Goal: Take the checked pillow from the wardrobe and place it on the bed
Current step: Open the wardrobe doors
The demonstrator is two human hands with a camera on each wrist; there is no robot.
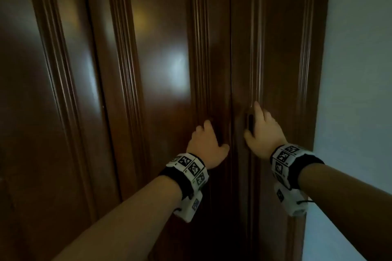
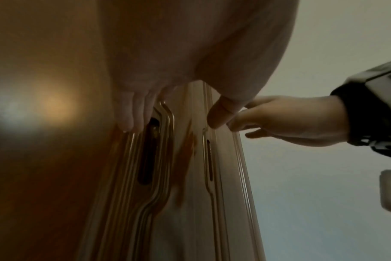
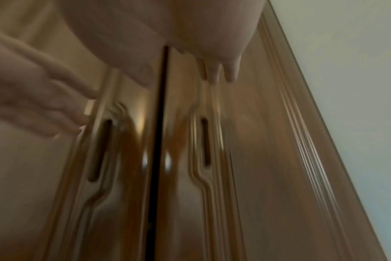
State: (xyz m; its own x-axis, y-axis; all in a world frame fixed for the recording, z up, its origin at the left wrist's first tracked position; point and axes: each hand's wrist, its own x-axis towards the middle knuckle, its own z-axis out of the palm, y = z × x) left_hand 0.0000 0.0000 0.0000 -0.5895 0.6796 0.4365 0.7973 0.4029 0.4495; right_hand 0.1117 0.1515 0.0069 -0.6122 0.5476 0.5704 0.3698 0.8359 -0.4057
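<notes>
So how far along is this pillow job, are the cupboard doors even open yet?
Barely begun. Nothing looks done: the wardrobe doors are shut apart from a thin dark gap between them, and no pillow or bed is in view. In hand: the left hand and right hand reach for the slot handles, fingers extended, nothing gripped yet. Left: opening the doors, taking the pillow and carrying it to the bed.
</notes>
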